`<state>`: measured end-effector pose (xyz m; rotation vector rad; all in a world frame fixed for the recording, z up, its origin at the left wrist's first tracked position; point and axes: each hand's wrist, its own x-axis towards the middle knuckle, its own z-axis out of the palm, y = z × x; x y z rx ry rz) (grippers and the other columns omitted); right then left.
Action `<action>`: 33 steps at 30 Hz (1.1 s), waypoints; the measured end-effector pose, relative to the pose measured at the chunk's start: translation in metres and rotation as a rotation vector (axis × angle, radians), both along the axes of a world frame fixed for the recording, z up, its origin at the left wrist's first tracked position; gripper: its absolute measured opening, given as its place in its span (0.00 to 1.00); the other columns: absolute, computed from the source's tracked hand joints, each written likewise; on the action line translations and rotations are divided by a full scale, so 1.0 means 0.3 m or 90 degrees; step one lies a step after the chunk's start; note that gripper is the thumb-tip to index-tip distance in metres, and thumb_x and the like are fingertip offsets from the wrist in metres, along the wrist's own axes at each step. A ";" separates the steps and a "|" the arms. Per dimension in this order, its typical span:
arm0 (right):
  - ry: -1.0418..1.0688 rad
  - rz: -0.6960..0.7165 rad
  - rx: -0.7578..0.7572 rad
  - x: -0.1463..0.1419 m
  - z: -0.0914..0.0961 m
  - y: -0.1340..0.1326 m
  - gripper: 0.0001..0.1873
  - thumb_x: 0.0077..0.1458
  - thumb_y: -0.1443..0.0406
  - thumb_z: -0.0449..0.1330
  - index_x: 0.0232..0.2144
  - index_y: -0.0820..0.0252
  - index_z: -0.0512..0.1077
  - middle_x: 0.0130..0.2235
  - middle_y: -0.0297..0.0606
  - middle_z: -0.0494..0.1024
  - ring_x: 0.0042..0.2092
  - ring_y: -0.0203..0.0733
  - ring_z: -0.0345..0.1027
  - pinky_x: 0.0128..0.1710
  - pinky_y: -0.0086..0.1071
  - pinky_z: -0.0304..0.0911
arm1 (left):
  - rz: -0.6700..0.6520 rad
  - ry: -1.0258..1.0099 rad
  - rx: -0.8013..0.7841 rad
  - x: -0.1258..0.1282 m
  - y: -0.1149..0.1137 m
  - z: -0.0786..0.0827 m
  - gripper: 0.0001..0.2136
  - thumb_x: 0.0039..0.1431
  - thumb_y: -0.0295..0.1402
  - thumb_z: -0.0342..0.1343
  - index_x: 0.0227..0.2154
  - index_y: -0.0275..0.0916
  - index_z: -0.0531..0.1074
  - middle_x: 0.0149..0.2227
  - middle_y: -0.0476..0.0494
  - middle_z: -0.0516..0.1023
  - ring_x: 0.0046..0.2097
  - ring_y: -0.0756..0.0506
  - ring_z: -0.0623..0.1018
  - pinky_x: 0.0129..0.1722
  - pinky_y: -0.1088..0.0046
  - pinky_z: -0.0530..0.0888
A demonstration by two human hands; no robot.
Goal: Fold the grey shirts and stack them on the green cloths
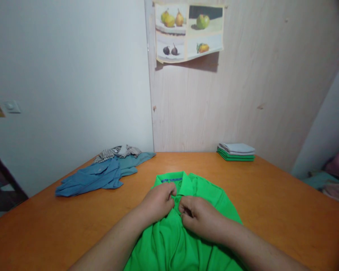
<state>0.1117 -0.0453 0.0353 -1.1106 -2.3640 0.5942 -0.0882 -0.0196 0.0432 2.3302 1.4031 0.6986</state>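
A bright green collared shirt [183,244] lies on the table in front of me, its collar [188,184] toward the far side and its lower part bunched in folds. My left hand [159,199] pinches the fabric at the left of the front opening, just below the collar. On the other side of the opening, my right hand [199,214] is closed on the cloth with its fingers curled. A small button [177,200] shows between the two hands. The fingertips of both hands are partly hidden by the hands themselves.
Crumpled blue clothes [96,175] and a striped garment [117,152] lie at the table's back left. A folded stack of grey and green clothes [235,152] sits at the back right. The orange-brown table [271,210] meets the wall behind, where a fruit poster [186,34] hangs.
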 end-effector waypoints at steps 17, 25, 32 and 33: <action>0.155 -0.033 -0.085 -0.007 -0.015 0.026 0.07 0.54 0.68 0.55 0.24 0.58 0.67 0.24 0.29 0.67 0.28 0.34 0.59 0.27 0.27 0.50 | -0.017 -0.112 -0.085 0.024 0.018 -0.036 0.04 0.48 0.25 0.51 0.27 0.38 0.70 0.27 0.52 0.70 0.32 0.49 0.68 0.29 0.76 0.58; 0.373 -0.071 -0.319 -0.018 0.008 0.024 0.08 0.52 0.59 0.57 0.30 0.58 0.68 0.22 0.24 0.63 0.19 0.30 0.61 0.20 0.25 0.53 | -0.013 -0.285 -0.256 0.019 -0.035 0.057 0.05 0.52 0.34 0.54 0.29 0.37 0.69 0.24 0.55 0.61 0.27 0.51 0.60 0.25 0.75 0.54; 0.379 -0.128 -0.310 -0.019 0.029 0.023 0.11 0.47 0.57 0.60 0.28 0.58 0.69 0.21 0.24 0.65 0.19 0.31 0.61 0.19 0.26 0.51 | -0.017 -0.384 -0.311 0.022 -0.039 0.077 0.05 0.47 0.32 0.55 0.28 0.37 0.69 0.26 0.52 0.67 0.30 0.50 0.64 0.30 0.74 0.59; 0.380 -0.131 -0.311 -0.020 0.032 0.023 0.11 0.47 0.56 0.60 0.28 0.58 0.69 0.21 0.25 0.65 0.19 0.31 0.62 0.19 0.26 0.51 | -0.018 -0.389 -0.314 0.023 -0.040 0.078 0.05 0.47 0.32 0.55 0.28 0.37 0.69 0.26 0.52 0.67 0.30 0.50 0.64 0.30 0.74 0.59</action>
